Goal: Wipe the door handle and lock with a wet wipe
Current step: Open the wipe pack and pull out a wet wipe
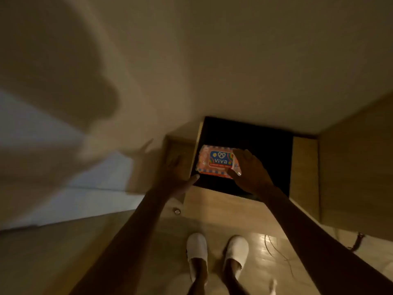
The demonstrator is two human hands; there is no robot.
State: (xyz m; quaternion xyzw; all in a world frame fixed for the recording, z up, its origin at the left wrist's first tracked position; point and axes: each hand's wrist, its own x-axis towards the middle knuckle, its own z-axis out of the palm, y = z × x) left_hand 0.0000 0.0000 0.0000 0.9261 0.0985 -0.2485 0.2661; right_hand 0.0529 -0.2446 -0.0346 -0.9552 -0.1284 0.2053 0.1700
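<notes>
The pack of wet wipes [218, 161] lies on the dark surface [255, 141], long axis from 9 to 3 o'clock, its 3 o'clock end under the half-open right hand [247, 171], while the open, empty left hand [180, 177] waits near its 8 o'clock corner.

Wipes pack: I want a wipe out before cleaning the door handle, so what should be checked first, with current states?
1. Right hand gripping the wipes pack: ok, fingers wrap its right end.
2. Left hand free to pull a wipe: ok, open, beside the pack.
3. Pack's label side up: ok.
4. Pack opened: cannot tell.
5. Wipe already out: not ok, none visible.
6. Door handle and lock in view: not ok.
</notes>
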